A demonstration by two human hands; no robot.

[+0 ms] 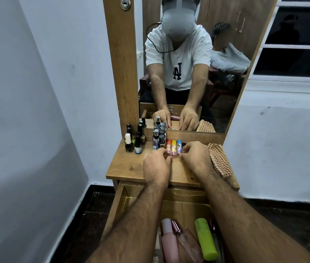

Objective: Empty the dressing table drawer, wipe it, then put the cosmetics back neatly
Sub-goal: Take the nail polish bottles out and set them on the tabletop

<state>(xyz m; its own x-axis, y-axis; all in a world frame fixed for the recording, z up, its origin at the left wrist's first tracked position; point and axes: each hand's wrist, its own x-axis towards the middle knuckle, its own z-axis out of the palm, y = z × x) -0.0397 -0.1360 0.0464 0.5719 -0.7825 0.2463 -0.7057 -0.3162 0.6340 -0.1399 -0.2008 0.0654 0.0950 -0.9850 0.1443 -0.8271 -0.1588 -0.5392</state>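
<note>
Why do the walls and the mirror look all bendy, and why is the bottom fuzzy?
Head view: its wide-angle lens bows straight lines, so the mirror frame leans and the window tilts. The green bottle and pink bottle in the drawer look soft. The left hand and right hand look sharper.

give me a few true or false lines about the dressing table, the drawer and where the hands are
1. The drawer is pulled open. True.
2. The checked cloth lies inside the drawer. False: it lies on the tabletop, right side.
3. Both hands, left hand and right hand, are at the row of small coloured tubes. True.
4. The green bottle stands beside the nail polish bottles. False: it lies in the drawer.
5. The drawer is empty. False: a pink bottle and others are in it.
</note>
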